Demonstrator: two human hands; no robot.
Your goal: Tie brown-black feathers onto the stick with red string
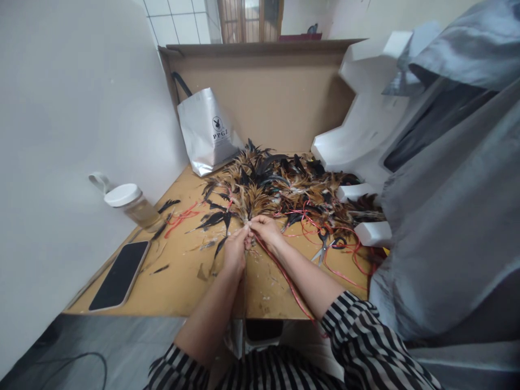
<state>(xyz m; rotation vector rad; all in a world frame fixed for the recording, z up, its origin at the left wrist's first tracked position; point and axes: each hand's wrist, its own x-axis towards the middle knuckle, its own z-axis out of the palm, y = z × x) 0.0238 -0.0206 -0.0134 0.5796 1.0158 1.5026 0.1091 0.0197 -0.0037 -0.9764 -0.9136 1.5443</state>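
At the centre of the table, my left hand (238,245) is closed around the base of a brown feather bundle (254,199). The fingertips of my right hand (265,230) pinch at the same base, touching the left fingertips. A thin rod (244,303) runs from beneath my hands toward my body. Red string (284,273) trails from under my right hand along the forearm to the table's front edge. What exactly lies between the fingertips is too small to make out. Loose black feathers (215,218) lie left of the bundle.
A large feather pile (309,181) spreads behind and right. Scissors (324,246) lie among tangled red string. A phone (119,275) and lidded drink container (136,206) are left; a silver bag (209,130) stands behind. White foam (365,108) and grey cloth (455,206) bound the right.
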